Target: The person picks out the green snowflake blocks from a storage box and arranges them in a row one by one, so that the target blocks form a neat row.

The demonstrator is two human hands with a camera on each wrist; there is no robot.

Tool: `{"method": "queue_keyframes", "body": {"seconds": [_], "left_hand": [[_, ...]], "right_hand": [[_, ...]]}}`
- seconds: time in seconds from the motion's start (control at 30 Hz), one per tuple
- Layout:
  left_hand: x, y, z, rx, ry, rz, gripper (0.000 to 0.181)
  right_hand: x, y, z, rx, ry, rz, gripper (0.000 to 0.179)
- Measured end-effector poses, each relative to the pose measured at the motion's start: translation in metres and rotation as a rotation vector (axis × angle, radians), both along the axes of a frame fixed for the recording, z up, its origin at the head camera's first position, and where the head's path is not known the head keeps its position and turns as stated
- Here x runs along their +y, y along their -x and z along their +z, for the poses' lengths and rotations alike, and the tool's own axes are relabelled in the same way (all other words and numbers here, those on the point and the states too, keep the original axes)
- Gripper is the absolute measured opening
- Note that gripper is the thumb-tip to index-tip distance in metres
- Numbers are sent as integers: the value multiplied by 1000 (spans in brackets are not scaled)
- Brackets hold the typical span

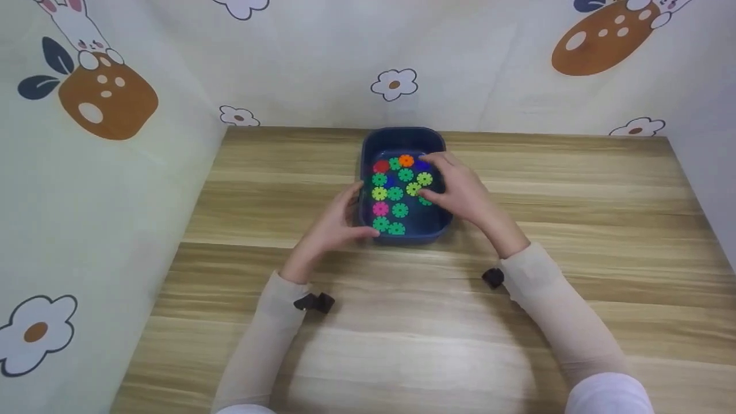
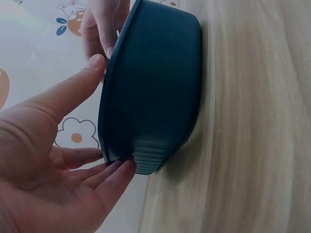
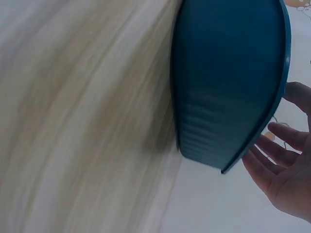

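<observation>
A dark blue plastic tub (image 1: pixel 402 237) stands on the table, with several notched snowflake building discs lying flat inside. Among them are a red disc (image 1: pixel 381 166), an orange disc (image 1: pixel 406 160), a pink disc (image 1: pixel 380 209), green ones and yellow-green ones. My left hand (image 1: pixel 336 225) touches the tub's left side, thumb at the near left corner of the rim; its extended fingers rest on the ridged outer wall in the left wrist view. Over the tub's right side is my right hand (image 1: pixel 463 187), thumb and fingers spread, fingertips close over a blue disc (image 1: pixel 422 163) and a yellow-green disc (image 1: pixel 413 188).
The tub sits near the back of the wood-grain table (image 1: pixel 402 345), close to the patterned cloth wall (image 1: pixel 322 69). More cloth rises at the left and right. A small black device (image 1: pixel 315 302) is strapped on the left sleeve, another (image 1: pixel 493 278) on the right.
</observation>
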State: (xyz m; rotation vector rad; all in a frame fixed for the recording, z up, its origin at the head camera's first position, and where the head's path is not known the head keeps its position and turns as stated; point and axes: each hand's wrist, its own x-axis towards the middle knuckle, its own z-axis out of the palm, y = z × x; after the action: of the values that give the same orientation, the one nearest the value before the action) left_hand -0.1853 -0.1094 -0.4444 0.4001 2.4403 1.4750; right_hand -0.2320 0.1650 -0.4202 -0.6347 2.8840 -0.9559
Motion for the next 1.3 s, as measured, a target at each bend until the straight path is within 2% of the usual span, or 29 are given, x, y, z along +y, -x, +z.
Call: {"method": "queue_keyframes", "body": {"seconds": [0.37,0.6,0.87,1.1,1.3], "left_hand": [[-1,8,2,16,86,-15,103],[-5,14,5,20,100,-47,102],[-8,12,6,3,150,-46,101],[-5,14,3,8,179,-56,101],[-7,12,-3,15,159,-62,100]], "right_hand": [[-34,5,-11,-64,145,122,44],[-47,11,-18,-262,230,145,35],[-54,19,-24,-417,149,159,25],[-55,22,-31,-443,163,167,21],[-60,19,-36,-378,137,211,19]]}}
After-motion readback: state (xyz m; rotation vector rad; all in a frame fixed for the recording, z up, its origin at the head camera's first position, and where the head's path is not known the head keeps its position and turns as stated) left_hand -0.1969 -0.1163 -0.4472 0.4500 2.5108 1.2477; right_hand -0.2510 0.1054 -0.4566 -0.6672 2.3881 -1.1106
